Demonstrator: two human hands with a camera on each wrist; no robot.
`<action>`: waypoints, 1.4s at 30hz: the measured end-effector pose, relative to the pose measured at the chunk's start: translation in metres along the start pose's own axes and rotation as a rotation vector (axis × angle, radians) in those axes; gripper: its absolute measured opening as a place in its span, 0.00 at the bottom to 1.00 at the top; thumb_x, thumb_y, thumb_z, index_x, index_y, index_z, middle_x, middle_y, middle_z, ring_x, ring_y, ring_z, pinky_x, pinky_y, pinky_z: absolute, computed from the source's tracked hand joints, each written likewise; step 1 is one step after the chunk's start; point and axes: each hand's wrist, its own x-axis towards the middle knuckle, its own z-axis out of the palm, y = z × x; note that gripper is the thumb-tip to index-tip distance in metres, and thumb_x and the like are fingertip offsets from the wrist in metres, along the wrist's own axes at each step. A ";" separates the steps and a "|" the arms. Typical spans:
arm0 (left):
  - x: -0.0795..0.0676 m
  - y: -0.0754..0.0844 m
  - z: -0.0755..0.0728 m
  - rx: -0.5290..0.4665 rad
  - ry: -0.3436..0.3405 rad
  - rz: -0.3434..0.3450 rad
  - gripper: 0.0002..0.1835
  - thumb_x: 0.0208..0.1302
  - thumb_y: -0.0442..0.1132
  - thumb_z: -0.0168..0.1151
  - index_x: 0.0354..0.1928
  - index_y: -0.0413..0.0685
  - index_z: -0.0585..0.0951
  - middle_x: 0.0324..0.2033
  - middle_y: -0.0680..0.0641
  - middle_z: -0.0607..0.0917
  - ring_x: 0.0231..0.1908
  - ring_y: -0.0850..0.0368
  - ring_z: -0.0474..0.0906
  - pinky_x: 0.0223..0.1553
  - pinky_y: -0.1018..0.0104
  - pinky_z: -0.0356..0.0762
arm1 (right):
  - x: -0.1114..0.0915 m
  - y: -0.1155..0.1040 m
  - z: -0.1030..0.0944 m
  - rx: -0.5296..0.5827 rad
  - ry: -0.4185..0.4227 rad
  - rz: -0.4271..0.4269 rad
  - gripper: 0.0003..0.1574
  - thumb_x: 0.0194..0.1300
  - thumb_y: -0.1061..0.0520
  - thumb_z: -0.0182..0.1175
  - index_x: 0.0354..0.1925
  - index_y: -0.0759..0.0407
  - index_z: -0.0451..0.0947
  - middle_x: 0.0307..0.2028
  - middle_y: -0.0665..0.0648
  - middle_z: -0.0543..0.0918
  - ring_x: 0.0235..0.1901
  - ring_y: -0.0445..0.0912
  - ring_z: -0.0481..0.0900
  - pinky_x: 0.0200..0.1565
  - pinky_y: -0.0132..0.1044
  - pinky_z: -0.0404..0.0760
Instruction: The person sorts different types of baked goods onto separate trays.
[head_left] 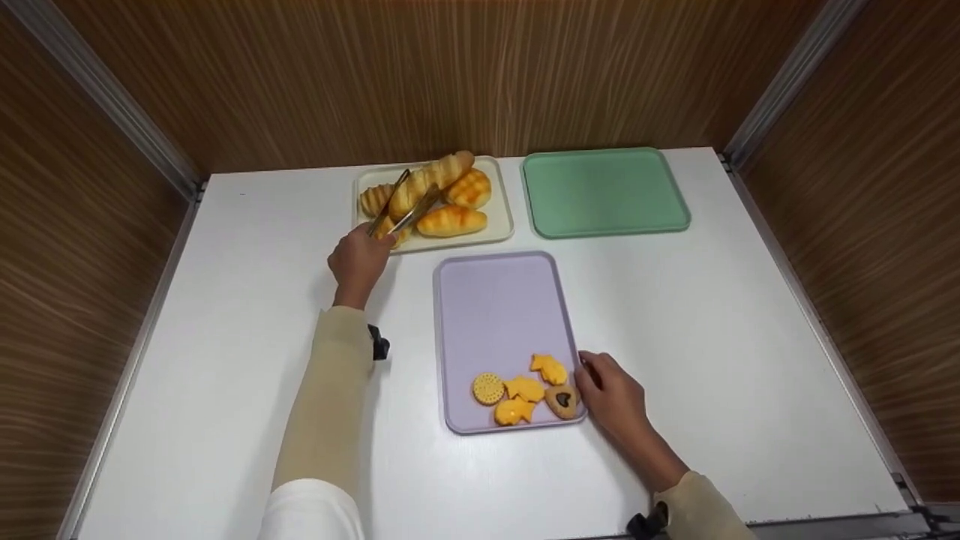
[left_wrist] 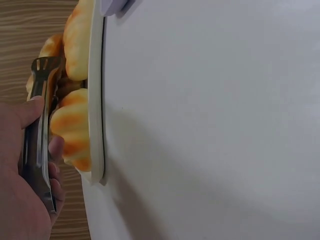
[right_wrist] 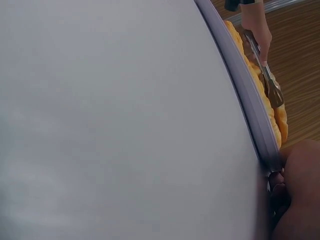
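My left hand [head_left: 360, 259] grips metal tongs [head_left: 418, 211] over the cream tray [head_left: 499, 225] at the back. The tongs' arms are spread, one on each side of the near part of a long loaf [head_left: 444, 171] that lies on top of other breads. In the left wrist view, thumb and fingers wrap the tongs [left_wrist: 36, 145] beside a browned roll [left_wrist: 75, 125]. My right hand [head_left: 616, 397] holds the right edge of the purple tray [head_left: 495, 300], near its front corner. Part of its fingers is hidden beside that rim in the right wrist view.
On the purple tray's front part lie a round biscuit [head_left: 488, 389], several yellow fish-shaped biscuits [head_left: 514, 411] and a heart-centred cookie [head_left: 562, 401]. A green tray [head_left: 604, 191] stands at the back right. Wood-grain panels [head_left: 480, 75] enclose the white table [head_left: 720, 337] at back and sides.
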 end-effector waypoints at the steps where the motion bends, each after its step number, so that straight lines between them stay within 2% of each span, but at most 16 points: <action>1: -0.001 0.001 0.001 -0.005 -0.001 -0.003 0.29 0.65 0.57 0.64 0.61 0.45 0.81 0.52 0.41 0.87 0.51 0.41 0.83 0.54 0.41 0.71 | 0.000 0.000 0.000 0.001 0.001 0.000 0.23 0.73 0.51 0.59 0.63 0.57 0.77 0.45 0.53 0.83 0.41 0.47 0.77 0.52 0.47 0.79; 8: -0.008 0.006 0.009 -0.014 0.002 -0.024 0.34 0.65 0.61 0.64 0.65 0.46 0.78 0.56 0.42 0.86 0.52 0.41 0.83 0.53 0.42 0.73 | 0.000 0.001 -0.001 0.003 0.025 -0.018 0.22 0.72 0.53 0.60 0.61 0.58 0.79 0.44 0.53 0.84 0.39 0.46 0.77 0.48 0.46 0.78; 13: -0.012 0.008 0.013 -0.035 -0.020 -0.043 0.34 0.65 0.62 0.62 0.66 0.48 0.77 0.58 0.44 0.85 0.54 0.41 0.82 0.56 0.41 0.70 | 0.000 0.001 -0.002 0.005 0.025 -0.023 0.23 0.72 0.53 0.60 0.62 0.58 0.78 0.44 0.54 0.84 0.40 0.46 0.77 0.49 0.46 0.78; 18: -0.014 0.007 0.013 -0.010 -0.017 -0.046 0.36 0.64 0.64 0.62 0.67 0.49 0.76 0.58 0.44 0.84 0.54 0.42 0.82 0.55 0.42 0.71 | 0.001 0.001 -0.001 -0.005 0.024 -0.025 0.22 0.72 0.53 0.60 0.61 0.58 0.78 0.43 0.54 0.84 0.39 0.46 0.77 0.47 0.46 0.78; 27: -0.018 0.002 0.004 -0.022 0.027 -0.017 0.38 0.63 0.64 0.63 0.66 0.46 0.76 0.42 0.45 0.88 0.46 0.44 0.84 0.48 0.42 0.75 | 0.001 0.001 -0.001 0.000 0.003 -0.009 0.24 0.73 0.53 0.60 0.63 0.59 0.77 0.45 0.55 0.83 0.41 0.47 0.77 0.49 0.47 0.79; 34: -0.030 -0.003 -0.007 -0.020 0.058 0.021 0.35 0.64 0.64 0.64 0.62 0.45 0.79 0.45 0.45 0.88 0.45 0.44 0.84 0.47 0.43 0.74 | 0.001 0.000 -0.001 -0.005 0.006 -0.006 0.24 0.73 0.52 0.60 0.63 0.59 0.77 0.45 0.55 0.83 0.40 0.47 0.77 0.49 0.46 0.79; 38: -0.042 -0.005 -0.013 -0.010 0.081 0.061 0.33 0.63 0.64 0.65 0.56 0.45 0.81 0.45 0.44 0.88 0.44 0.43 0.85 0.45 0.41 0.74 | 0.001 0.000 0.000 -0.017 0.013 -0.007 0.24 0.73 0.52 0.59 0.63 0.59 0.77 0.45 0.55 0.83 0.40 0.47 0.77 0.48 0.46 0.78; 42: -0.057 -0.007 -0.018 -0.006 0.085 0.090 0.31 0.63 0.64 0.65 0.55 0.45 0.81 0.47 0.45 0.88 0.45 0.43 0.85 0.46 0.40 0.72 | 0.000 0.000 0.001 -0.020 0.016 -0.007 0.24 0.73 0.52 0.60 0.62 0.58 0.77 0.45 0.55 0.84 0.40 0.47 0.77 0.48 0.47 0.79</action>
